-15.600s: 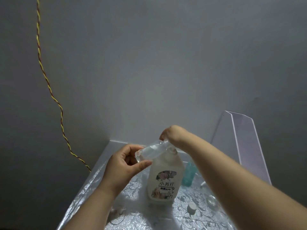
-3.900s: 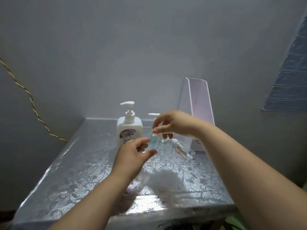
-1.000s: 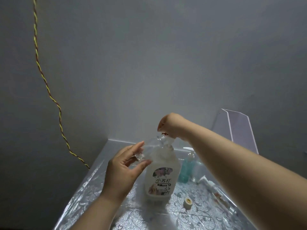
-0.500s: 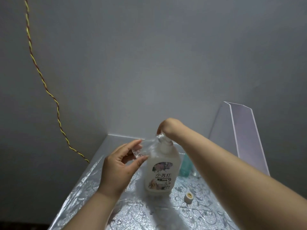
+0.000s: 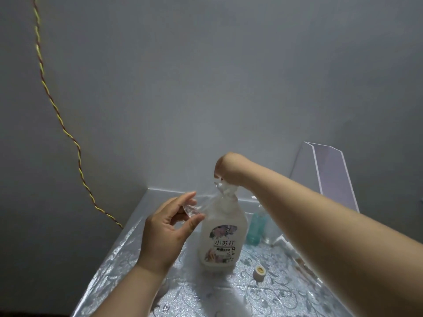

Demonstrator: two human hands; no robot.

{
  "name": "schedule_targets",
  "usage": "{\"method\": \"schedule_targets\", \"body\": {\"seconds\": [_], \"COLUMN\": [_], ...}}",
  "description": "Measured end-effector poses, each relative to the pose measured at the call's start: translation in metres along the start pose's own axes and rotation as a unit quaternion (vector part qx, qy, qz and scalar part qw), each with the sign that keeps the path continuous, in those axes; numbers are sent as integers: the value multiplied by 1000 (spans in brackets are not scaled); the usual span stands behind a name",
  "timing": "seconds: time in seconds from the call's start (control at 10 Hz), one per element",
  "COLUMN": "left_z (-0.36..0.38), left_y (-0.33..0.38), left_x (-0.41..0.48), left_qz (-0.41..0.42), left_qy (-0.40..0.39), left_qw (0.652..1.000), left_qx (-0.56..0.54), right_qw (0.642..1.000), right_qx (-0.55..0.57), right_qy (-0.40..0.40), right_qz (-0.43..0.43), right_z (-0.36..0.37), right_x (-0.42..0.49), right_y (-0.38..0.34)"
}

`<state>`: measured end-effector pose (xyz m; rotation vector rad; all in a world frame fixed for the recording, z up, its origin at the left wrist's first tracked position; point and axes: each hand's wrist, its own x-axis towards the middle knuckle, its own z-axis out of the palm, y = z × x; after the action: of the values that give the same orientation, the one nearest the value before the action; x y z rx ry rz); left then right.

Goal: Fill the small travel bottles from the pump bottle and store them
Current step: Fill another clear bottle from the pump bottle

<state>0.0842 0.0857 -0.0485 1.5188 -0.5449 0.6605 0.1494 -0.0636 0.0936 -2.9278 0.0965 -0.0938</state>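
same as 0.5 s ago: left hand (image 5: 168, 229) fingers and thumb still pinch the clear travel bottle (image 5: 194, 208) base, tilted, mouth up at the nozzle, 10 o'clock of pump bottle (image 5: 220, 241) on the bench (image 5: 229, 298). right hand (image 5: 230, 169) atop the pump, fingers hidden, can't tell grip.

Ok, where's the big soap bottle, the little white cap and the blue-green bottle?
big soap bottle (image 5: 223, 245): head view, on its front label.
little white cap (image 5: 259, 273): head view, on its side wall.
blue-green bottle (image 5: 254, 229): head view, on the middle of its body.
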Motion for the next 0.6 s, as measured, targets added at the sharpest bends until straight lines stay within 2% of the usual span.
{"method": "schedule_targets", "body": {"seconds": [0.1,0.3,0.4,0.5,0.6], "left_z": [0,-2,-2,-2,-2], "left_y": [-1,-5,-4,-4,-1], "left_x": [0,0,1,0,0], "left_qz": [-1,-6,-6,-7,-10], "left_qy": [-3,-16,-22,-25,-22], "left_qw": [1000,1000,1000,1000,1000], "left_qx": [4,4,4,-2,-9], "right_qw": [991,992,996,995,998], "right_qx": [-102,-110,-47,-77,-67], "right_qy": [-87,-57,-61,-57,-18], "right_qz": [-20,-13,36,11,-9], "right_z": [6,17,13,12,-1], "right_x": [-4,-7,-12,-11,-17], "right_y": [-5,4,3,1,-3]}}
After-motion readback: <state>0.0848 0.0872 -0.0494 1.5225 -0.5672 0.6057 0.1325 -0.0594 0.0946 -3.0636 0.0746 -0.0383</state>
